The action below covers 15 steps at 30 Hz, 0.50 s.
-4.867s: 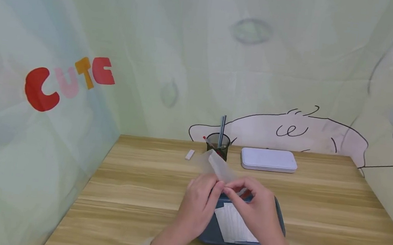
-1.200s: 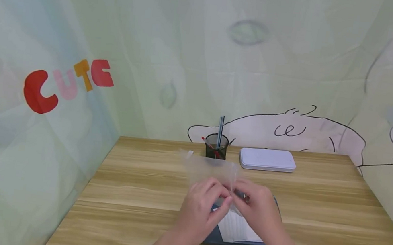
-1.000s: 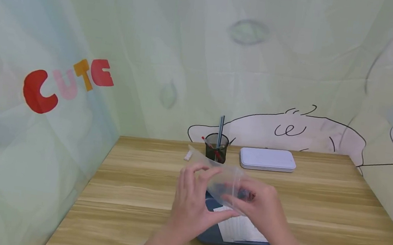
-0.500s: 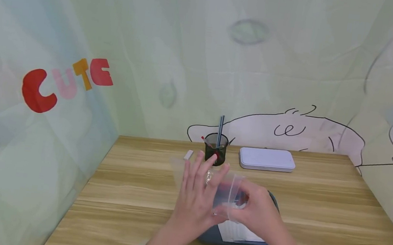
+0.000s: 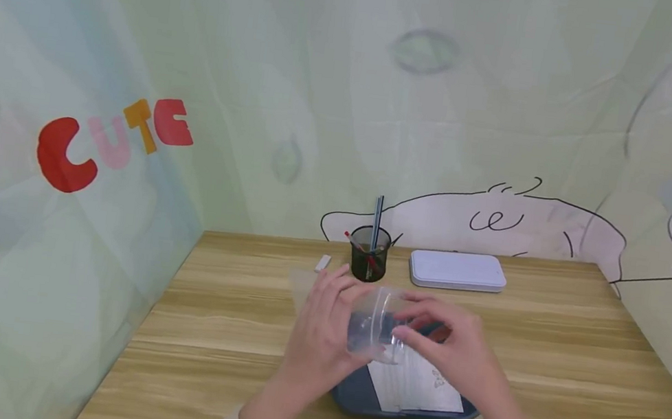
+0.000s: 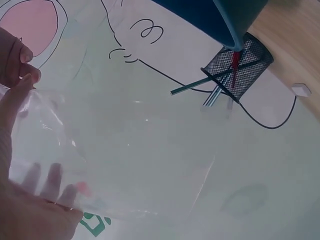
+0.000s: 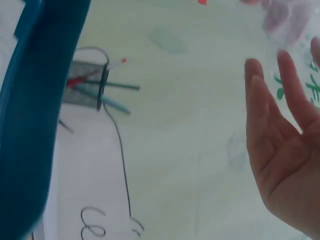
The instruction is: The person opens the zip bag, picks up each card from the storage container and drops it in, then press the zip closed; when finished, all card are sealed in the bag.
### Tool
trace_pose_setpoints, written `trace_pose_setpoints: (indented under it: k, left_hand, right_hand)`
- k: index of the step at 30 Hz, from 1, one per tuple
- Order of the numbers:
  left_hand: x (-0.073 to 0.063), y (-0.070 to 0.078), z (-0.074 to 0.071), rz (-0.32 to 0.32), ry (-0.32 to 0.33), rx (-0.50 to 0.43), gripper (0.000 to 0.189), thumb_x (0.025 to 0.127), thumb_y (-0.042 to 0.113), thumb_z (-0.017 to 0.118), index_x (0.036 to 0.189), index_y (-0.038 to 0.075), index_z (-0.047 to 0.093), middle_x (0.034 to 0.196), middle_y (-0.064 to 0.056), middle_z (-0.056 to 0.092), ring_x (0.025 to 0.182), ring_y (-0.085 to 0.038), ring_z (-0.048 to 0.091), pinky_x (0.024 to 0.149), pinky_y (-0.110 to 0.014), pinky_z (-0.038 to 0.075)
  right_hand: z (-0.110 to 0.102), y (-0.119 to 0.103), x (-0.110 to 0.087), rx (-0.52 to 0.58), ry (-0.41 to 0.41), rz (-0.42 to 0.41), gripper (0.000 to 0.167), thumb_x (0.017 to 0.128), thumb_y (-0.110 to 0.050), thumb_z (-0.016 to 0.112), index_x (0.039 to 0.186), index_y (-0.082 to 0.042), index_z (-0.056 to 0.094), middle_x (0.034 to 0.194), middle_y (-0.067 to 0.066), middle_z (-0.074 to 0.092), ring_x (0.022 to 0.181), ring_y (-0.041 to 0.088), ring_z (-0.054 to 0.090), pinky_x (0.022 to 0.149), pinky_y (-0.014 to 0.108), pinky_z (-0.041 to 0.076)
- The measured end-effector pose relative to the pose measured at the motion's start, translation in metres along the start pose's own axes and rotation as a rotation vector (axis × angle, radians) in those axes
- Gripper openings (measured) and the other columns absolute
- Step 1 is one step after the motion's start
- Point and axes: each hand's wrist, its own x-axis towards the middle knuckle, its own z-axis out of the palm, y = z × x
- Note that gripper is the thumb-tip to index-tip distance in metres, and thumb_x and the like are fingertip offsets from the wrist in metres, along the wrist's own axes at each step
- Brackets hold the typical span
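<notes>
- Between the two hands, above the tray, is a clear bag (image 5: 362,335), tilted, its banded end toward the right hand.
- The left hand (image 5: 317,335) holds the bag on its left side, thumb below and fingers behind; through the plastic the fingers show in the left wrist view.
- The right hand (image 5: 462,345) is at the bag's banded end, thumb and fingers apart; whether it touches the plastic I cannot tell.
- Under both hands sits the blue tray (image 5: 348,399), with white papers (image 5: 415,391) in it.
- Beyond the left hand's fingertips lies an eraser (image 5: 323,263); beyond the gap between the hands stands a mesh cup (image 5: 368,266) of pens.
- Beyond the right hand lies a white case (image 5: 458,270).
</notes>
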Motion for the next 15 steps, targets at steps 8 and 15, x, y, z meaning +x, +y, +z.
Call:
trace_pose_setpoints:
  k: [8, 15]
  left_hand:
    - [-0.01, -0.018, -0.013, -0.138, -0.084, -0.016, 0.086, 0.057, 0.03, 0.09, 0.126, -0.001, 0.049, 0.123, -0.012, 0.052, 0.128, -0.034, 0.038, 0.111, -0.043, 0.029]
    - [-0.021, -0.026, -0.02, -0.258, -0.18, -0.024, 0.091, 0.053, 0.027, 0.093, 0.128, 0.001, 0.047, 0.128, -0.012, 0.048, 0.127, -0.03, 0.038, 0.111, -0.041, 0.03]
  right_hand:
    - [-0.023, 0.036, 0.001, -0.465, -0.176, 0.2, 0.017, 0.082, -0.025, 0.077, 0.097, -0.018, 0.072, 0.083, -0.007, 0.066, 0.066, 0.007, 0.054, 0.056, 0.026, 0.049]
    - [-0.009, 0.078, -0.007, -0.622, -0.509, 0.293, 0.047, 0.066, -0.023, 0.088, 0.107, -0.012, 0.068, 0.104, 0.007, 0.063, 0.085, 0.02, 0.059, 0.075, 0.042, 0.054]
